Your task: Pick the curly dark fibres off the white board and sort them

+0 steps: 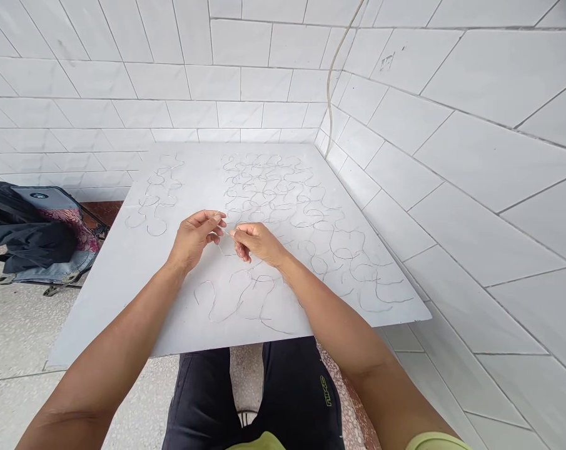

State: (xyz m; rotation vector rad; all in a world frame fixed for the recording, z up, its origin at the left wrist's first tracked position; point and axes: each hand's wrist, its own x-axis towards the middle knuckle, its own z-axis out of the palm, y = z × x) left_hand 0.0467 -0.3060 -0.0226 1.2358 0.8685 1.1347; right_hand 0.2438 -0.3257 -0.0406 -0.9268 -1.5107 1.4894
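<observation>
My left hand (196, 237) and my right hand (254, 242) are close together above the middle of a white board (170, 319). Between them runs a thin pale wire (226, 232), pinched in the fingertips of both. A short piece of it hangs below my left fingers. Many bent, wavy wires (268, 181) lie spread behind and to the right of my hands. A smaller group of curved wires (156, 200) lies at the board's left. Nearest me rest several loose wires (240, 306).
A folding chair (80, 256) with dark clothing (34, 228) on it stands at the left. White tiled walls (254, 81) rise behind and at the right. A thin hose (330, 94) runs down the corner. My legs (202, 387) are under the board's front edge.
</observation>
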